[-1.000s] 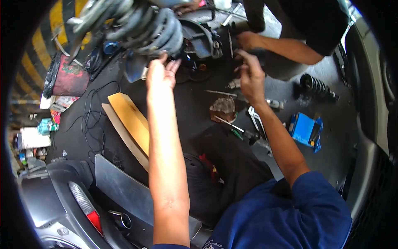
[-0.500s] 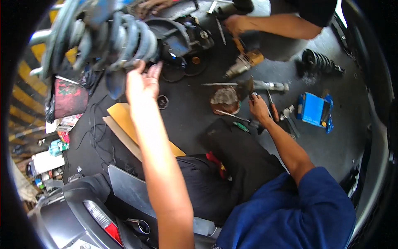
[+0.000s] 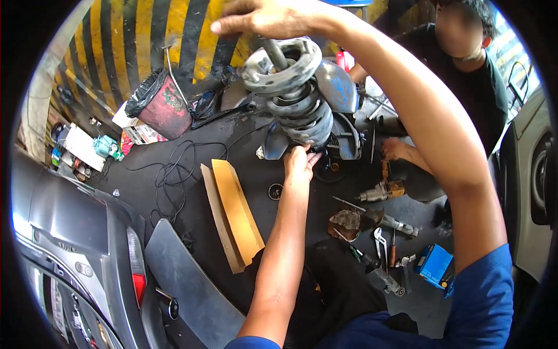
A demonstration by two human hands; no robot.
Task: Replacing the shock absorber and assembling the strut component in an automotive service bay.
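A worn coil spring [image 3: 302, 110] on a strut stands tilted in a blue-armed spring compressor [image 3: 337, 87]. My left hand [image 3: 299, 164] reaches up to its lower end, fingers closed around the bottom coil area; the fingertips are partly hidden. High above the strut's top rod [image 3: 274, 53], my right hand [image 3: 250, 18] is raised with fingers apart and nothing in it. Adjustable pliers [image 3: 381, 245] lie on the floor near my right knee, beside an orange-handled tool [image 3: 393, 253].
A co-worker [image 3: 465, 75] crouches at the right, a hand by a yellow impact wrench [image 3: 383, 191]. Around me are a shock absorber [image 3: 401, 224], a blue box [image 3: 435, 264], an open cardboard box [image 3: 235, 215], loose cable [image 3: 174, 174], a red bin [image 3: 165, 107] and a car's rear [image 3: 87, 232].
My right hand has left the tools on the floor and risen above the strut. My left hand stays at the spring's lower end. The view has tilted up, bringing the co-worker's head into sight.
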